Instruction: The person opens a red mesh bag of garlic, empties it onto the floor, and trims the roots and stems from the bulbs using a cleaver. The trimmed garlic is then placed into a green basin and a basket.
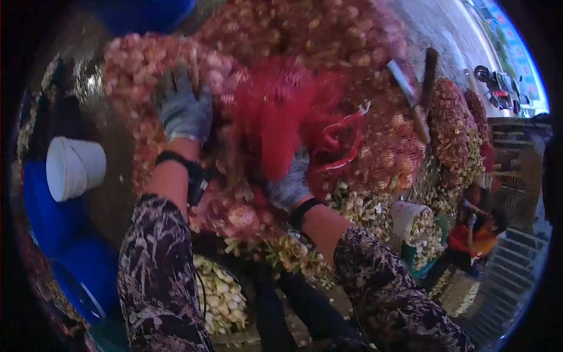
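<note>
Both my hands wear grey gloves and patterned sleeves. My left hand presses flat against a red mesh sack of garlic bulbs at upper left, fingers spread on the netting. My right hand grips a bunched fold of loose red netting in the middle of the view. A large pile of filled mesh sacks rises behind both hands. Loose bulbs lie just under my wrists.
A white bucket and blue tubs stand at left. A knife rests on the sacks at right. Another person in orange sits at right beside a white bucket of peeled cloves. A basket of cloves sits below.
</note>
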### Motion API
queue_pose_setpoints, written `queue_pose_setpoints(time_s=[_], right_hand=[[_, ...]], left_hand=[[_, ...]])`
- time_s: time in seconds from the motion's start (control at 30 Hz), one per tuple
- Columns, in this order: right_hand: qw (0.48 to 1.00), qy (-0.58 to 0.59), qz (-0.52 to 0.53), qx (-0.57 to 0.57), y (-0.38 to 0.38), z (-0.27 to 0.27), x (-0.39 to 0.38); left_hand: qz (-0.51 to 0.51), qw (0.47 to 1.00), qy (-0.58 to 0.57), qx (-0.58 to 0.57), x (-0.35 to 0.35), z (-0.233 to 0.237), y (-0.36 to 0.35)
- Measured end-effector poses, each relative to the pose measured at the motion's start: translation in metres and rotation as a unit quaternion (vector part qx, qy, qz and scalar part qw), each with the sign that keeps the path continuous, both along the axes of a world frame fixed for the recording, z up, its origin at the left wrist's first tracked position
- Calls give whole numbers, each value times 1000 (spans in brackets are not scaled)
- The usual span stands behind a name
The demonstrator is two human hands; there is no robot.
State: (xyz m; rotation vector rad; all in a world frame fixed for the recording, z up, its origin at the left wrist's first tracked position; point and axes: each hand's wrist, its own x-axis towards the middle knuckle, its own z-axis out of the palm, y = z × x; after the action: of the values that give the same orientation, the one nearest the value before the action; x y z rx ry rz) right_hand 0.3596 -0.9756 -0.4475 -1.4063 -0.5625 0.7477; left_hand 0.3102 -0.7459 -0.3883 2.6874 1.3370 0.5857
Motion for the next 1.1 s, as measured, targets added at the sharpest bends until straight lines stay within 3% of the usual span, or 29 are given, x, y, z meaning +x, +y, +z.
queue_pose_setpoints(time_s=[0.1, 0.13, 0.17, 0.2, 0.23, 0.27, 0.3, 0.33, 0.37, 0.4, 0.43, 0.47, 0.5, 0.53, 0.6, 0.63, 0.67, 0.73, 0.87, 0.93, 1.0, 1.07, 1.1], right_hand=[[998, 33, -57, 15, -2, -7, -1], [997, 29, -64, 32, 0, -15, 3], [998, -51, -30, 0, -1, -26, 5], [991, -129, -1, -39, -6, -25, 6], [991, -132, -13, -33, -11, -6, 5], [932, -290, 30, -215, -14, 19, 7], [814, -425, 69, -390, -18, 41, 8], [809, -426, 61, -399, -22, 50, 11], [849, -372, 62, -369, -33, 60, 10], [885, -314, 56, -339, -58, 69, 9], [878, -314, 37, -358, -90, 76, 8], [877, -290, 87, -372, -122, 82, 4], [875, -264, 140, -380, -151, 88, -3], [872, -237, 194, -382, -176, 96, -9], [887, -150, 267, -345, -252, 134, -16], [822, -177, 325, -432, -308, 85, -25], [847, -176, 294, -406, -338, 129, -22], [827, -155, 232, -488, -387, 179, -22], [791, -158, 164, -567, -501, 173, -27], [770, -200, 191, -575, -499, 213, -31], [762, -261, 295, -514, -492, 212, -41], [882, -203, 302, -299, -465, 208, -71], [885, -208, 301, -288, -445, 208, -85]], left_hand=[[-93, 992, -10, -89, -29, 26, -2], [-105, 978, -78, -161, -42, 30, -5], [-122, 953, -142, -237, -58, 32, -13], [-102, 958, -137, -231, -73, 54, -41], [-81, 961, -135, -226, -93, 73, -73], [-70, 938, -208, -268, -119, 63, -100], [-60, 951, -164, -257, -141, 76, -136], [-49, 962, -60, -263, -164, 85, -167], [-18, 925, -111, -363, -185, 92, -203], [-16, 929, -39, -369, -212, 83, -234], [30, 877, -122, -464, -252, 55, -273], [-22, 906, -42, -422, -304, 29, -312], [105, 796, -157, -575, -323, 36, -353], [193, 786, -9, -588, -350, 30, -385], [211, 742, 34, -636, -392, 42, -432], [223, 721, 42, -655, -404, 49, -447], [232, 709, 46, -664, -411, 56, -458], [231, 699, 43, -676, -420, 69, -467], [171, 704, -2, -690, -408, 104, -460], [118, 706, -51, -696, -377, 124, -452], [37, 687, -105, -719, -335, 149, -452], [-49, 642, -140, -752, -289, 181, -458], [-85, 646, -131, -747, -258, 220, -461]])
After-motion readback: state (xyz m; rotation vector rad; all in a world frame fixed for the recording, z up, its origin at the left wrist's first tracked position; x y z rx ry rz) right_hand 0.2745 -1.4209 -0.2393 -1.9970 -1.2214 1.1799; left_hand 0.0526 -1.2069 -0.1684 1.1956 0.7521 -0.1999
